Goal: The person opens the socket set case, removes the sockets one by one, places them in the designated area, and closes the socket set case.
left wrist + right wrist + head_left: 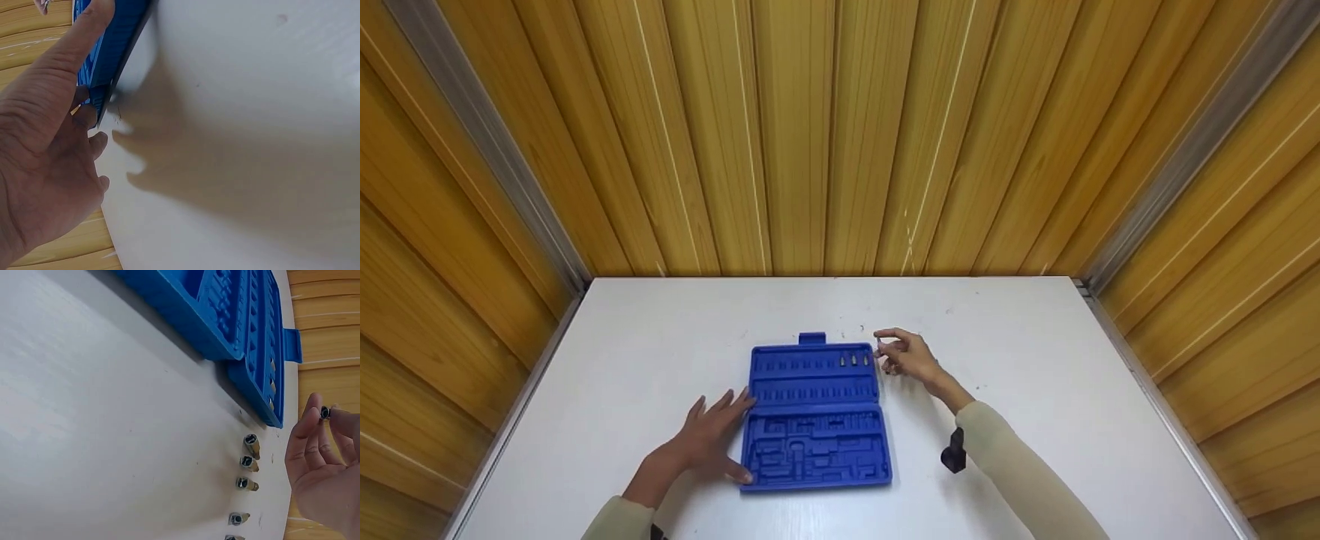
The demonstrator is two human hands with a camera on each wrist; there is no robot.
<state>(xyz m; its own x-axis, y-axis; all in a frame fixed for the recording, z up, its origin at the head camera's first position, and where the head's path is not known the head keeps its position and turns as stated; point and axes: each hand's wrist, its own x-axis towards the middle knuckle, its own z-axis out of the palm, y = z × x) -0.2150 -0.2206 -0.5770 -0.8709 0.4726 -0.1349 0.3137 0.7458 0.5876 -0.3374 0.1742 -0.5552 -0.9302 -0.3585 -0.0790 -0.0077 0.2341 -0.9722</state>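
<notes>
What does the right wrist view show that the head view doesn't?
Only the right wrist view clearly shows the row of five loose metal pieces beside the open blue case; the last is cut off by the frame edge.

Only the head view shows the left hand, touching the case's left side.

Both show the right hand pinching a small metal piece, three seated pieces in the case, the white table and the wood-patterned wall.

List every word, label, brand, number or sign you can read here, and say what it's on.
None can be read.
Blue case: no readable text.
Metal pieces in the case and on the table: too small to tell whether marked.
Held piece in the right hand: also too small.
</notes>
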